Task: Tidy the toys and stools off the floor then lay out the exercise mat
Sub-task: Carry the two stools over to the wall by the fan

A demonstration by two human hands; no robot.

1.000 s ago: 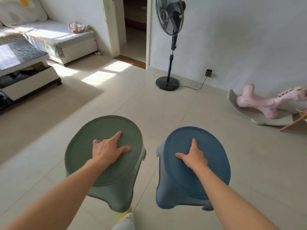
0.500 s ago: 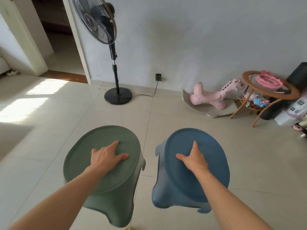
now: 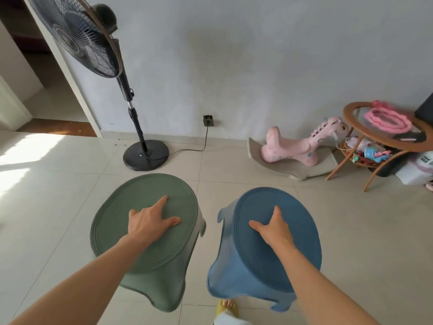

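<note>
**Ana:** Swinging round to the right since a second ago: sofa and low table are gone from view, and the rocking horse and round side table have slid in along the wall. Both stools have travelled with the person.

**Ben:** And the grip hasn't changed. Left hand sits on the seat of the green stool, index finger and thumb lying straight on top, the other fingers tucked down out of sight, probably hooked into a hole in the seat. Right hand does the same on the blue stool.

**Ana:** Both stools hang clear of the floor, tilted, side by side in front of the body, not quite touching.

**Ben:** Moulded plastic, I'd judge: stiff, light enough for one hand each, smooth on top. A centre hold lets them swing, so a calm carry suits them.

**Ana:** What's ahead?

**Ben:** Standing fan to the left, its cord trailing across the tiles to the wall socket. That cord is a trip risk, I'd say. The horse lies against the wall on the right, and the side table beside it carries a pink ring, with toys on its lower shelf.
</note>
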